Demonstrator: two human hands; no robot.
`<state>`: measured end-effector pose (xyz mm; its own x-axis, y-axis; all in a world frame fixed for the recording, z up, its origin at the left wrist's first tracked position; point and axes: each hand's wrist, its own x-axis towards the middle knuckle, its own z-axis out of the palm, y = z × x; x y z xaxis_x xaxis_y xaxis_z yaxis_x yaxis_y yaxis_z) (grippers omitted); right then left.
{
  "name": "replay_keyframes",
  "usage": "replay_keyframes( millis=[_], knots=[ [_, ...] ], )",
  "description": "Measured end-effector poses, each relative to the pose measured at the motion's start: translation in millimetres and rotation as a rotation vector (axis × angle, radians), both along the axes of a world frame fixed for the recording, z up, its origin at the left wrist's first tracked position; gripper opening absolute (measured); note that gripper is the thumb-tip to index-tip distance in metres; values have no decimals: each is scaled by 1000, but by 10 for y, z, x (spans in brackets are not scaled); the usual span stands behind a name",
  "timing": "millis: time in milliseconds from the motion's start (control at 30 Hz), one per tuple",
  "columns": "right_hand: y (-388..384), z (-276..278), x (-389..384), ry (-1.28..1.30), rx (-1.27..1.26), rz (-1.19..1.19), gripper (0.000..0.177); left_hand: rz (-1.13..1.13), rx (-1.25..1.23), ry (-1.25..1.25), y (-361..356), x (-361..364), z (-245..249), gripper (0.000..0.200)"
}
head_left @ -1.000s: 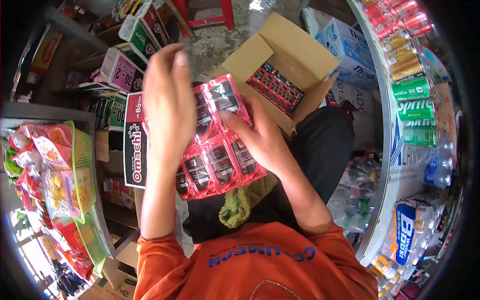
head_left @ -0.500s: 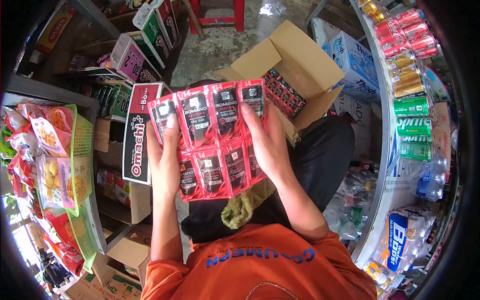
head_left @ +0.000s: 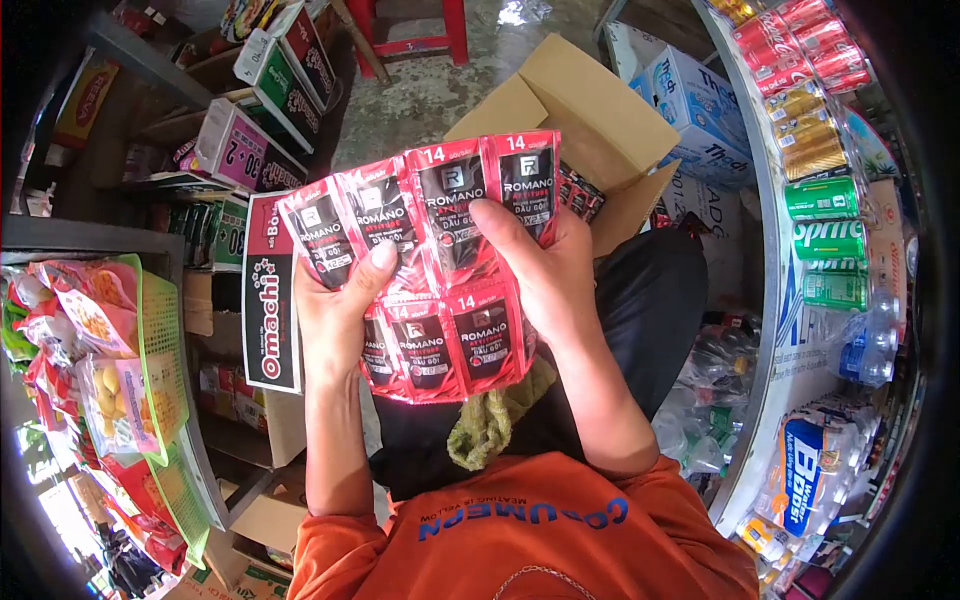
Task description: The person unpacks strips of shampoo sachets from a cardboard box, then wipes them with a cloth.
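Note:
A sheet of red and black Romano shampoo sachets (head_left: 455, 225), joined in two rows, is held up above my lap. My left hand (head_left: 345, 300) grips its left side, thumb across the front and fingers behind. On the right side, my right hand (head_left: 545, 255) holds it the same way, its thumb over the upper row. Behind the sheet stands an open cardboard box (head_left: 590, 100) with more red and black sachets (head_left: 580, 193) inside, partly covered by my right hand. A greenish knitted cloth (head_left: 485, 425) hangs below the sheet.
Left are an Omachi carton (head_left: 272, 310) and a green basket (head_left: 165, 370) of packaged snacks. Along the right shelf stand Sprite cans (head_left: 828, 240), cola cans (head_left: 800, 45) and a Water Boost pack (head_left: 800, 475). A red stool (head_left: 457, 30) is at the back.
Both thumbs have moved inward and down over the sachets. The sheet now bends more, its upper row raised and its lower row partly covered by my left hand. The view has shifted slightly.

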<state>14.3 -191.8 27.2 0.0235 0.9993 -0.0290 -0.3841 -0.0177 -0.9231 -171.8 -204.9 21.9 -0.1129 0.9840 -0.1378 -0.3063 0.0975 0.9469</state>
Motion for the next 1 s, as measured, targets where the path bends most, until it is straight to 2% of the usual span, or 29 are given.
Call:
replay_keyframes(
  millis=[67, 133, 200, 267, 333, 400, 467, 533, 567, 600, 667, 700, 733, 767, 867, 933, 1000],
  knots=[
    [-22, 40, -3, 63, 23, 8, 23, -14, 25, -27, 42, 22, -74, 51],
    [-50, 92, -9, 255, -41, 52, 26, -24, 20, -216, 66, 81, -67, 49],
    [-22, 59, 3, 241, -17, 33, 29, -35, 14, -215, 105, 24, -55, 49],
    [71, 20, 110, 90, -54, 38, 33, -58, 39, 19, 159, -38, 67, 49],
    [117, 19, 115, 109, -59, 30, 36, -53, 32, 41, 175, -68, 86, 50],
    [120, -1, 25, -182, 43, -107, 36, -3, 1, 198, 189, -116, 46, 54],
    [134, -58, -23, -220, 59, -135, 35, 86, 75, 381, 181, -75, 52, 80],
    [149, -105, -49, -384, 128, -209, 32, 291, 313, 819, 224, -50, 97, 94],
    [153, -89, -63, -402, 135, -216, 30, 374, 456, 915, 300, -45, 115, 76],
    [158, -116, -77, -404, 131, -211, 30, 376, 450, 915, 370, -32, 184, 76],
    [186, -169, -120, -432, 189, -210, 30, 144, 544, 1130, 518, 16, 380, 43],
    [179, -135, -141, -403, 169, -192, 31, 65, 492, 1185, 606, 99, 441, 33],
    [172, -122, -153, -404, 175, -183, 31, -16, 443, 1235, 692, 205, 480, 35],
    [166, -107, -148, -390, 137, -165, 32, -103, 499, 1259, 752, 286, 465, 40],
    [191, -27, -100, -427, 124, -183, 33, 7, 558, 1327, 944, 373, 240, 46],
    [203, 24, -75, -657, 68, -240, 47, -5, 557, 1346, 898, 469, 231, 46],
    [284, 43, -56, -735, 39, -241, 48, -16, 538, 1377, 848, 523, 233, 46]
  ],
)
